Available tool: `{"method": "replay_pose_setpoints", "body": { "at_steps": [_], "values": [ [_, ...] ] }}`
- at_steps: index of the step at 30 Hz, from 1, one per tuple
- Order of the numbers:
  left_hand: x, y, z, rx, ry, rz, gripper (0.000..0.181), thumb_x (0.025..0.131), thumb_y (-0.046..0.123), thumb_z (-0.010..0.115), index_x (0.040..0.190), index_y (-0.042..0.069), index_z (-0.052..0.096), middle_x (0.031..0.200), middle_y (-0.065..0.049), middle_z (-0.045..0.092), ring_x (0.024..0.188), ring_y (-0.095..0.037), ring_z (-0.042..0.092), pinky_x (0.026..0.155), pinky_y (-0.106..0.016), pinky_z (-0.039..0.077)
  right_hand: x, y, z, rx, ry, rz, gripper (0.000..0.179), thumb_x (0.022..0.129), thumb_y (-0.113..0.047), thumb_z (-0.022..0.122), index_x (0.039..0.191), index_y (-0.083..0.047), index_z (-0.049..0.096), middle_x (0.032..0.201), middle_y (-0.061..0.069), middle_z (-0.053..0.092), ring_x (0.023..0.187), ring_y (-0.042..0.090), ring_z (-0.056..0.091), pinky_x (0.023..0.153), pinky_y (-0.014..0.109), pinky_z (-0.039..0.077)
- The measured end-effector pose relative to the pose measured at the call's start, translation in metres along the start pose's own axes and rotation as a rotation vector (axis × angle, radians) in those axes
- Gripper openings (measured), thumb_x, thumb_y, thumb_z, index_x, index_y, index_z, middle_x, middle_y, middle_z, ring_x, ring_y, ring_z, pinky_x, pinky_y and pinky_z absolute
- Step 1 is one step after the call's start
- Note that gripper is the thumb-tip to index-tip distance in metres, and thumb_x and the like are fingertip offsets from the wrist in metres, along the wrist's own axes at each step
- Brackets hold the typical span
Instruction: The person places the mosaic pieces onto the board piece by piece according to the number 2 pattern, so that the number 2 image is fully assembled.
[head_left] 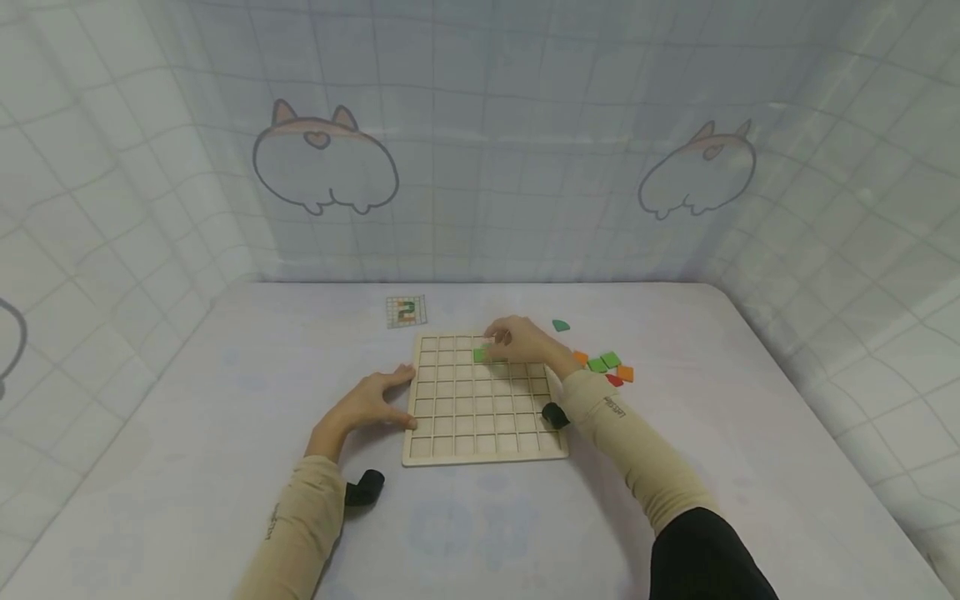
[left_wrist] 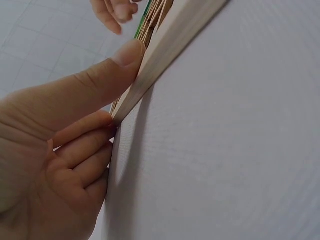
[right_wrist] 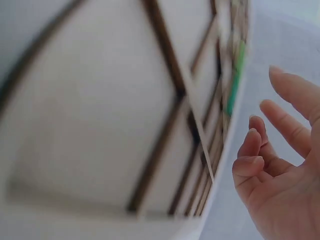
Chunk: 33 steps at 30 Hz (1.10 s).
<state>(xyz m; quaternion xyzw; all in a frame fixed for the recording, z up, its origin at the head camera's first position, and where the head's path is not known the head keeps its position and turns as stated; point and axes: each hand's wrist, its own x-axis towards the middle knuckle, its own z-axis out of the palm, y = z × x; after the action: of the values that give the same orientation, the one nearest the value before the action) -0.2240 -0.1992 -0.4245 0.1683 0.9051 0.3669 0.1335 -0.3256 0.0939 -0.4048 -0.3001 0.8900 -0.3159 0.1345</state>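
A pale wooden grid board (head_left: 465,459) lies on the table. Along its left edge, my left hand (head_left: 370,400) rests with thumb and fingers spread apart; the left wrist view shows the thumb (left_wrist: 107,75) and a fingertip touching the wooden rim. Over the board's upper right part is my right hand (head_left: 522,342), beside a green square tile (head_left: 478,355) set in the grid. In the right wrist view, that hand (right_wrist: 287,150) has loosely bent fingers with nothing between them. A green piece (right_wrist: 240,57) and a teal one (right_wrist: 232,97) sit side by side in the grid there.
Right of the board lie loose green tiles (head_left: 611,359), orange tiles (head_left: 625,373) and a red piece (head_left: 614,380). A teal quarter-round piece (head_left: 561,325) is farther back. Behind the board's left corner lies a small pattern card (head_left: 406,311). Tiled-print curtains (head_left: 480,167) surround the table.
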Motion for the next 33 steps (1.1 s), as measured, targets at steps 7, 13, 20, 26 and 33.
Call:
{"method": "replay_pose_setpoints", "body": {
  "at_steps": [7,13,20,26,33],
  "values": [
    [0.0,0.001,0.002,0.001,0.001,0.0,0.095,0.065,0.025,0.085,0.14,-0.007,0.035,0.148,-0.027,0.023,0.138,-0.04,0.021,0.114,-0.051,0.014,-0.035,0.013,-0.031,0.039,0.118,-0.002,0.038,0.088,-0.015,0.065,0.12,0.005,0.059,0.107,0.021,0.061,0.095,0.031,0.059,0.082,0.042,0.053],
    [-0.001,0.002,0.001,0.014,-0.002,-0.004,0.096,0.066,0.026,0.084,0.14,-0.008,0.034,0.148,-0.027,0.022,0.138,-0.041,0.02,0.114,-0.051,0.014,-0.067,0.037,-0.049,0.026,0.209,0.043,0.037,0.088,-0.015,0.066,0.119,0.005,0.06,0.1,0.015,0.064,0.092,0.028,0.057,0.082,0.042,0.051],
    [-0.002,0.001,0.0,0.004,0.0,-0.009,0.096,0.066,0.025,0.085,0.14,-0.009,0.033,0.148,-0.028,0.022,0.138,-0.041,0.019,0.114,-0.051,0.014,-0.091,0.055,-0.053,0.066,0.247,0.168,0.036,0.088,-0.014,0.064,0.12,0.003,0.06,0.101,0.016,0.064,0.097,0.031,0.056,0.085,0.045,0.05],
    [-0.001,0.001,0.002,0.012,0.001,0.001,0.096,0.066,0.026,0.084,0.14,-0.008,0.033,0.148,-0.028,0.022,0.138,-0.042,0.02,0.114,-0.051,0.014,-0.105,0.064,-0.054,0.034,0.281,0.192,0.036,0.088,-0.015,0.065,0.119,0.003,0.06,0.102,0.018,0.064,0.095,0.032,0.058,0.084,0.047,0.05],
    [0.0,0.0,0.002,0.001,0.009,-0.002,0.097,0.066,0.026,0.085,0.14,-0.008,0.033,0.148,-0.027,0.023,0.138,-0.041,0.02,0.114,-0.051,0.015,-0.108,0.074,-0.058,0.021,0.272,0.281,0.035,0.089,-0.014,0.063,0.118,0.004,0.059,0.106,0.022,0.062,0.099,0.036,0.057,0.087,0.049,0.05]
  ]
}}
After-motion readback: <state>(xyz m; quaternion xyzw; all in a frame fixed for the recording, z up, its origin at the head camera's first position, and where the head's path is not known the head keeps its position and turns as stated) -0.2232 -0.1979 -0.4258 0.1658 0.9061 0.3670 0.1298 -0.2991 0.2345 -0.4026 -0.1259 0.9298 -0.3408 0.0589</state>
